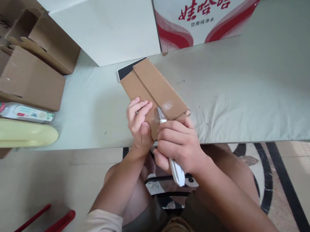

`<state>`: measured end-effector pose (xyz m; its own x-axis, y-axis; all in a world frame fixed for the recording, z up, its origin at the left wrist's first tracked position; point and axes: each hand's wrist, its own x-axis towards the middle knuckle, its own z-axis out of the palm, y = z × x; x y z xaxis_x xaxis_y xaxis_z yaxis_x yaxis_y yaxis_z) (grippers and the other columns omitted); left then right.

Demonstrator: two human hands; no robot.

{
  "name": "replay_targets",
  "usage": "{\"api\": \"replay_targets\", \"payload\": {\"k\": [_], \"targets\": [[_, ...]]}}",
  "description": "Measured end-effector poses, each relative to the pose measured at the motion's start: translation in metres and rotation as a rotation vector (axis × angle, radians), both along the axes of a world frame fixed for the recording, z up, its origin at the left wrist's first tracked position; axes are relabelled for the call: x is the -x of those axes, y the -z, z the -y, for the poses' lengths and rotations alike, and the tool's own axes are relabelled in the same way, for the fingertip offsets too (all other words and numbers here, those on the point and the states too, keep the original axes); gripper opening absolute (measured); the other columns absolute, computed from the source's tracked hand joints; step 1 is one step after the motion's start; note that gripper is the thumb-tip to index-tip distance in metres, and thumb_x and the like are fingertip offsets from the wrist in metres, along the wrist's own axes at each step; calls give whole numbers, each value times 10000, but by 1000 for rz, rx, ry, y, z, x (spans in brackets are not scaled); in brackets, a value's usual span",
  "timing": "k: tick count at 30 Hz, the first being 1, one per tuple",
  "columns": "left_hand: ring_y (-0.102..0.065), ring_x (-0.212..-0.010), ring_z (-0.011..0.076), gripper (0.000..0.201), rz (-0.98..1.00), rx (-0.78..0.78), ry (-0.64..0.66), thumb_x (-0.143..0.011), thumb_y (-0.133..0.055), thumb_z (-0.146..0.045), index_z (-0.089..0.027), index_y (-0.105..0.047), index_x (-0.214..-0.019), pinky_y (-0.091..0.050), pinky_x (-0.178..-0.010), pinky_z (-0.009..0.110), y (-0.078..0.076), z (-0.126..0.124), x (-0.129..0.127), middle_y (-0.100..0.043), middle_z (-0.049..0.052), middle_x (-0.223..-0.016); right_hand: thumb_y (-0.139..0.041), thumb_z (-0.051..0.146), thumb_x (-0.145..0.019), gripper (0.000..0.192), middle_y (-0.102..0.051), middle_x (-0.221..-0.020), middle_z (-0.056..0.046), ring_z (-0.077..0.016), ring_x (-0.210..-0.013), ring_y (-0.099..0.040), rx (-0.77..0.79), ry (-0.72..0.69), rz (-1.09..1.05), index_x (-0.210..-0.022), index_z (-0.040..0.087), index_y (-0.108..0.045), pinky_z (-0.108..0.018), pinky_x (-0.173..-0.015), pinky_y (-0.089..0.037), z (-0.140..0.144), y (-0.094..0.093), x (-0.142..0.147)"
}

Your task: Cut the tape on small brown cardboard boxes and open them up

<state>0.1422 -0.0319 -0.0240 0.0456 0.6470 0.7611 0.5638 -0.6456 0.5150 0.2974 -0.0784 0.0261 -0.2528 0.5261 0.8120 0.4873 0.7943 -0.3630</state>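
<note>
A brown folded cardboard sleeve (154,86) lies tilted in front of me at the near edge of the covered table. My left hand (140,123) grips its lower left side, fingers on top. In my right hand (178,144) is a white-handled utility knife (177,172), its blade against the cardboard along the seam of the overlapping flap. The fingers of my right hand also rest close to the sleeve's near end. From under the far end of the sleeve shows a flat dark thing with a white edge (126,70); most of it is hidden.
A white carton with red lettering (202,20) and a plain white box (108,23) stand at the back. On the left are open cardboard boxes (32,76), a water bottle (23,112) and a pale yellow object (10,134). Something red (56,226) is low on the left.
</note>
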Motion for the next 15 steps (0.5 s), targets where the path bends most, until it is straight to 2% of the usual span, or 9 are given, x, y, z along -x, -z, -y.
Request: {"api": "replay_targets", "payload": {"k": [5, 9, 13, 15], "targets": [[-503, -1362, 295, 559, -32, 17, -26, -1047, -220, -425, -170, -668, -1264, -384, -1191, 538, -5, 2, -1, -628, 129, -1243, -570, 208, -872, 200, -625, -699, 54, -142, -892, -650, 32, 40, -31, -687, 219, -495, -373, -790, -343, -1, 4, 7], [-522, -1344, 286, 530, -25, 5, -8, -1046, -261, -426, -182, -682, -1254, -394, -1188, 524, -5, 1, 0, -631, 114, -1236, -547, 202, -878, 245, -617, -677, 47, -136, -841, -650, 34, 64, -117, -650, 208, -456, -375, -758, -333, 1, 1, 7], [-532, -1317, 278, 546, -9, -39, 22, -1044, -253, -415, -164, -692, -1251, -410, -1173, 505, -6, -1, 1, -631, 115, -1218, -482, 232, -907, 291, -559, -612, 24, -149, -726, -627, 14, -44, -190, -627, 206, -409, -395, -705, -340, 12, -11, -2], [-541, -1298, 279, 546, -3, -50, 21, -1044, -254, -414, -162, -694, -1244, -415, -1167, 514, -6, -1, 1, -639, 116, -1202, -383, 342, -980, 394, -521, -577, 6, -162, -690, -617, 62, -72, -239, -609, 214, -413, -411, -690, -366, 18, -15, -6]]}}
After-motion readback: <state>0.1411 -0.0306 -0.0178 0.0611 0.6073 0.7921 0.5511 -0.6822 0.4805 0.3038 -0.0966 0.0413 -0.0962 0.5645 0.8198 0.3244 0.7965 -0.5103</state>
